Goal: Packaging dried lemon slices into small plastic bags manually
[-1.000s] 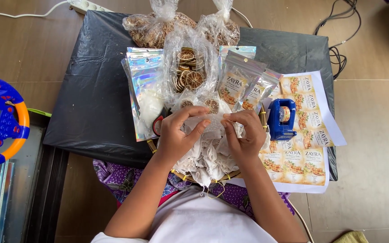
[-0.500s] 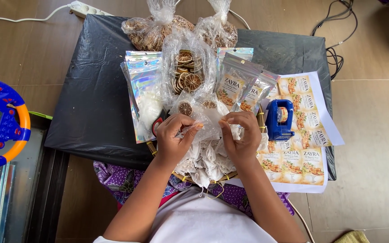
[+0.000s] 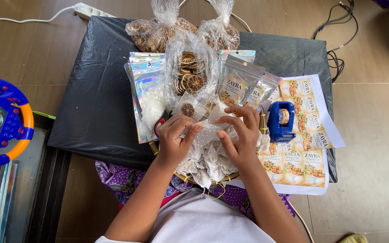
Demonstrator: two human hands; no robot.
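Observation:
My left hand (image 3: 175,138) and my right hand (image 3: 239,135) both pinch a small white dotted mesh pouch (image 3: 207,130) between them, over a round woven basket (image 3: 155,150) heaped with several more white pouches (image 3: 205,164). Just beyond my fingers lie small clear bags of dried citrus slices (image 3: 187,109), and behind them a larger clear bag of dried citrus slices (image 3: 191,74). The basket rests at the near edge of a low table covered in black plastic (image 3: 95,94).
A stack of holographic pouches (image 3: 146,92) lies left of the basket, labelled pouches (image 3: 236,85) behind it. A blue tape dispenser (image 3: 281,120) sits on a sheet of printed labels (image 3: 303,148). Two knotted bags of dried goods (image 3: 158,31) stand at the back. A toy steering wheel (image 3: 1,120) is far left.
My hands have shifted slightly toward me and closer together on the white pouch, and my fingers have reworked their grip on it.

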